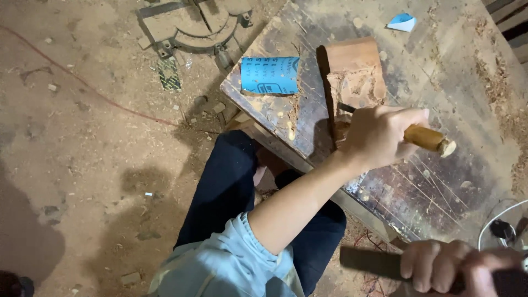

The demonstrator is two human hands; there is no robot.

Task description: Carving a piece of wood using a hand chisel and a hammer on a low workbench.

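The left hand (379, 136) wraps its fingers tight around the pale wooden handle of a chisel (426, 137), whose rounded butt end sticks out past the knuckles. The chisel's thin metal blade runs from under the hand to the reddish-brown block of wood (355, 71), meeting the rough, pale, gouged patch on the block's near face. The block stands on the worn, dark, scratched wooden tabletop (440, 187), near the middle of it, and the hand sits just on the near side of the block, partly over its lower edge.

The right hand (445, 267) is well apart from the block, low at the near right edge of the view, its fingers clamped around a dark, flat-sided bar of wood or metal (368, 261) that juts out to the left; what kind of tool it is cannot be told.

Just to the left of the block, a blue sheet of sandpaper (269, 75) lies flat on the tabletop, with wood chips and sawdust scattered around it. A small blue scrap of paper (401, 22) lies beyond the block, toward the far right. On the dusty floor beyond and to the left of the block rests a dust-covered metal machine part (192, 25).
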